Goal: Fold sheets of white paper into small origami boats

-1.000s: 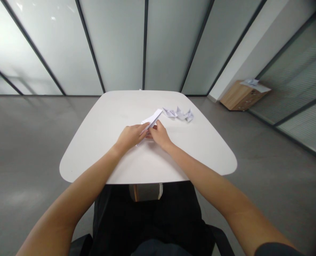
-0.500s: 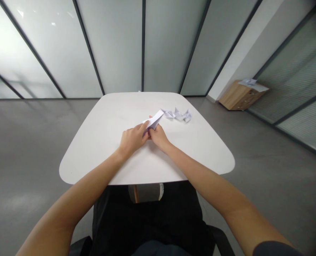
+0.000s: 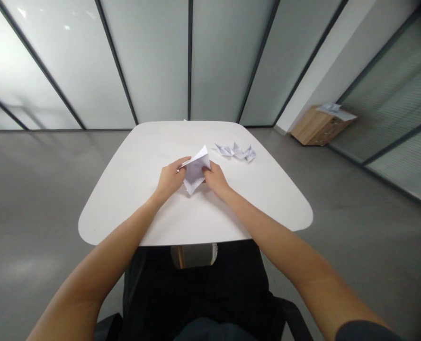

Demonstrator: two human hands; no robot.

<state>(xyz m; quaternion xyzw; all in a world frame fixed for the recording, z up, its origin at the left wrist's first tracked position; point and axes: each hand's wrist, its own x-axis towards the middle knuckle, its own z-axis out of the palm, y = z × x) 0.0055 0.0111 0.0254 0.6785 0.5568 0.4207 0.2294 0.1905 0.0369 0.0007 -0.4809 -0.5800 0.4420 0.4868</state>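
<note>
A folded white paper (image 3: 196,173) is held between my two hands above the middle of the white table (image 3: 132,189), one corner pointing up and another down. My left hand (image 3: 172,178) grips its left edge, and my right hand (image 3: 214,178) pinches its right edge with the thumb on the near face. Some fingertips are hidden behind the paper. Beyond my right hand, several folded white paper shapes (image 3: 237,151) lie close together in a row on the table.
At the far right a wooden cabinet (image 3: 320,127) stands on the floor by the wall, with white paper (image 3: 333,109) on top. Frosted glass panels rise behind the table. A chair armrest (image 3: 293,317) shows at the lower right.
My hands have moved apart, the left one shifting left. The paper between them has turned from a narrow strip-like view to a wider face, its lower corner now showing.
</note>
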